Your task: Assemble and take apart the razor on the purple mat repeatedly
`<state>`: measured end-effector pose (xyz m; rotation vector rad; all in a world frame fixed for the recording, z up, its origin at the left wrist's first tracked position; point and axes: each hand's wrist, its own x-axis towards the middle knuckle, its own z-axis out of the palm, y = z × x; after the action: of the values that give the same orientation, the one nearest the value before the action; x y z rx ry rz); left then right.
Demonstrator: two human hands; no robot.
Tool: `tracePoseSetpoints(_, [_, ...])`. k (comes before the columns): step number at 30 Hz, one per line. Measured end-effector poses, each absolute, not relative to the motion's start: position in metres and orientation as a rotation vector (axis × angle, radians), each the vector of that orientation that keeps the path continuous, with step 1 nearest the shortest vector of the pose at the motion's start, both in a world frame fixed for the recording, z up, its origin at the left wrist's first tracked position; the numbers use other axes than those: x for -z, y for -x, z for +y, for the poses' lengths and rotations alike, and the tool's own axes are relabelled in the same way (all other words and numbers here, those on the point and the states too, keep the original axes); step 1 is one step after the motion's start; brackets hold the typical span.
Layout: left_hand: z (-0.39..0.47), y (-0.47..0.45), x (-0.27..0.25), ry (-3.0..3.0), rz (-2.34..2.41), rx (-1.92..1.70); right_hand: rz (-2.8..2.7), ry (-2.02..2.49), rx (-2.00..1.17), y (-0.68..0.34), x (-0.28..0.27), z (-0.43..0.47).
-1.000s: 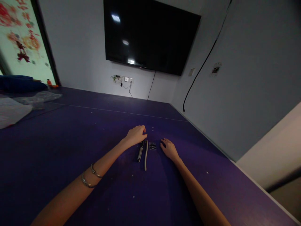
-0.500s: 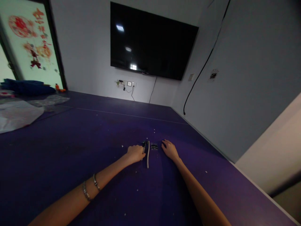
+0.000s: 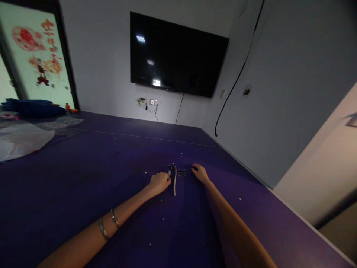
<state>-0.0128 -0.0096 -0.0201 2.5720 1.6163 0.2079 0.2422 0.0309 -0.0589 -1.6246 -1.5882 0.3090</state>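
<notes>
My left hand [image 3: 159, 183] is closed around a slim greyish tool with a dark head [image 3: 170, 169]. Its lower part is hidden by my fingers, and I cannot make out its exact kind. Just right of it lies a thin, pale, slightly curved strip [image 3: 174, 182] on the purple surface [image 3: 125, 193]. Beside the strip's upper end is a small clear packet with dark contents [image 3: 182, 172]. My right hand [image 3: 200, 173] rests on the surface to the right of the packet, apart from it, fingers loosely stretched and holding nothing.
Small white scraps [image 3: 145, 172] are scattered over the surface. Crumpled clear plastic [image 3: 25, 139] and dark blue cloth [image 3: 36, 108] lie at the far left. A black cable [image 3: 229, 95] hangs along the right wall, and a television [image 3: 178, 54] is mounted ahead.
The view has shifted slightly. The tool's dark head in my left hand stands a little more clear of the pale strip. My right hand stays resting beside the packet.
</notes>
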Motion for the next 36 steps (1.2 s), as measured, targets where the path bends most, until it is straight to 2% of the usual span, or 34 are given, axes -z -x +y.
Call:
tracePoseSetpoints(7, [-0.020,0.001,0.002,-2.584,1.638,-0.420,-1.284,1.408,-0.596,-0.179,0.038,0.014])
tracePoseSetpoints(12, [-0.030,-0.020,-0.004,-2.608,1.576,-0.447,-0.974,1.105,-1.155,-0.160,0.024,-0.017])
tracePoseSetpoints(14, [-0.034,-0.028,-0.004,-2.635,1.541,-0.457,-0.887,1.077,-1.224,-0.161,0.018,-0.026])
tracePoseSetpoints(24, [-0.048,-0.041,-0.011,-2.695,1.457,-0.441,-0.933,1.345,-1.016,-0.220,0.017,-0.039])
tracePoseSetpoints(31, [-0.030,-0.017,0.000,-2.656,1.523,-0.210,-1.029,1.783,-0.582,-0.325,0.024,-0.050])
tracePoseSetpoints(36, [-0.022,-0.015,0.011,-2.647,1.566,-0.162,-1.160,2.021,-0.325,-0.361,0.031,-0.056])
